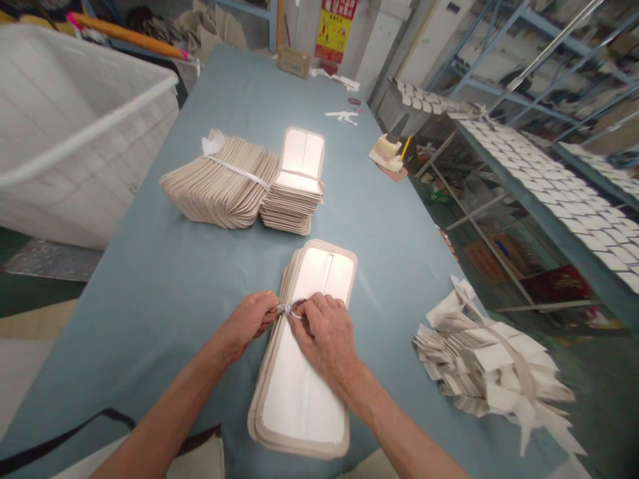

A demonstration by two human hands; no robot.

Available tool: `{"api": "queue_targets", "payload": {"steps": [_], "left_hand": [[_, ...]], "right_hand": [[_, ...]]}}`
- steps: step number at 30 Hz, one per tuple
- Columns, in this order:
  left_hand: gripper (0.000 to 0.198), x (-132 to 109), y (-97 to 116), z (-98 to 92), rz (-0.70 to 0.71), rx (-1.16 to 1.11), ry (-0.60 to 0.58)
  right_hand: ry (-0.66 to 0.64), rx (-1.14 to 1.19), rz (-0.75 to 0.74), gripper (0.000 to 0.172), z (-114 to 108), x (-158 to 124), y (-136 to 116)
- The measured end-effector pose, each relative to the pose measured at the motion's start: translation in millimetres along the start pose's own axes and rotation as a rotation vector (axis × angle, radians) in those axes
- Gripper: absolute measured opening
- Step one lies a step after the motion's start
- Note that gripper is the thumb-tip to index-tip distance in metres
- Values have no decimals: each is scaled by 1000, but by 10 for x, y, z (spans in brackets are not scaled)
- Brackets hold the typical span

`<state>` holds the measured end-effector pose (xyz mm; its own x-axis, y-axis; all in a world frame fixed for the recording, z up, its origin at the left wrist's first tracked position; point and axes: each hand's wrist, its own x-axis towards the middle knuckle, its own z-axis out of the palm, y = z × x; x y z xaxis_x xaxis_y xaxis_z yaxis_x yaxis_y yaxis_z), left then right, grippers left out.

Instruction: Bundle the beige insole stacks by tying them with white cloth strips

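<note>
A small stack of long white pads with beige edging [304, 392] lies lengthwise on the grey-blue table [150, 293] in front of me. A thin white tie [285, 310] crosses its middle. My left hand [249, 320] pinches the tie at the stack's left edge, fingers closed. My right hand [324, 332] rests on top of the stack with fingers curled, pinching the same tie at its knot.
A tied bundle of beige pads [219, 183] and a loose pile of pads [295, 186] lie further back. A heap of folded white and beige pieces [492, 366] sits at the table's right edge. A large white bin [74, 126] stands left; metal racks [549, 193] with white pieces stand right.
</note>
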<state>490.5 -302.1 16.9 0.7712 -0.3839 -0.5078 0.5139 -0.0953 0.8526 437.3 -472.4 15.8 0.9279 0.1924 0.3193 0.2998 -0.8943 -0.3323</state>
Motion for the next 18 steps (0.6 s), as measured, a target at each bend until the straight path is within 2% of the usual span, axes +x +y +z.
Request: {"api": "queue_targets", "payload": {"steps": [3,8,13,18], "left_hand": [[40,-52,-51,-48,24,57,20],[43,-194,-237,-70,107,179,32],[42,-289,-339,-10,253,351,95],[29,-378,-371,20,472,681,158]], "right_hand": [[12,-8,9,14,13,-12,-1],[0,35,14,5,17,-23,14],[-29,64,25,14,-12,-39,10],[-29,82,-17,22,-28,-58,-7]]}}
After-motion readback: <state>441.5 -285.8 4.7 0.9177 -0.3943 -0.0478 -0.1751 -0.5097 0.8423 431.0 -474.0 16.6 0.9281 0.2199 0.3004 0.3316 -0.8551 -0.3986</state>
